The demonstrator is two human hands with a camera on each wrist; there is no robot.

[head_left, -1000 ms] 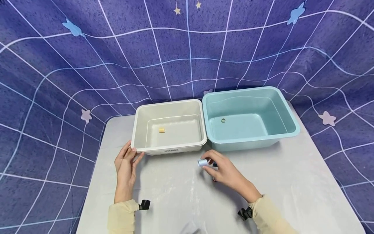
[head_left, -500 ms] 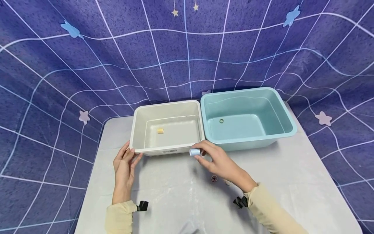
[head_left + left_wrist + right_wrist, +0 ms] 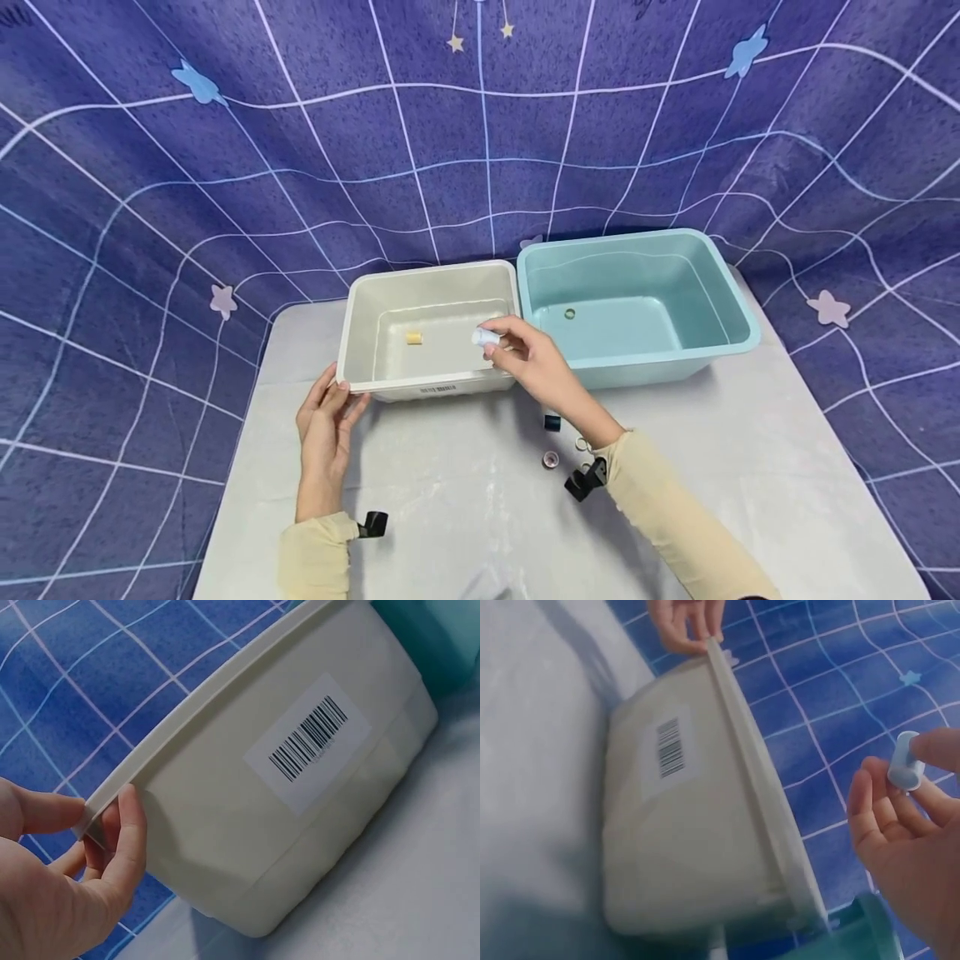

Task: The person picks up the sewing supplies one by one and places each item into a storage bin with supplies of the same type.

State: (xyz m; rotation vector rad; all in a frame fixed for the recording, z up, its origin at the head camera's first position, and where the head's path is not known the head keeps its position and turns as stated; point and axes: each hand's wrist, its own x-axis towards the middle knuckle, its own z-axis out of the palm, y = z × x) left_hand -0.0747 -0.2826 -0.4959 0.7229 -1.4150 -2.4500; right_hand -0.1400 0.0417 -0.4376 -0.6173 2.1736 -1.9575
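My right hand [image 3: 536,362] pinches a light blue thread spool [image 3: 904,766] between thumb and fingers. It holds the spool above the right part of the white plastic bin [image 3: 431,383]. At the bin's near left corner, my left hand [image 3: 71,877] grips the rim with thumb and fingers. A yellow thread spool [image 3: 414,338] lies inside the white bin, left of centre. In the head view my right forearm passes over several small items on the table, among them a dark spool [image 3: 552,422] and a reddish-brown spool [image 3: 551,459]; some are partly hidden.
A teal plastic bin [image 3: 637,362] stands against the white bin's right side. A small ring-shaped item [image 3: 570,314] lies in it. Both stand on a pale covered table [image 3: 450,483], with a purple-blue patterned curtain [image 3: 480,125] behind.
My right hand has carried the light blue spool from over the table, forward and left, to above the white bin. Small items beneath the arm have come into view. My left hand keeps its place.
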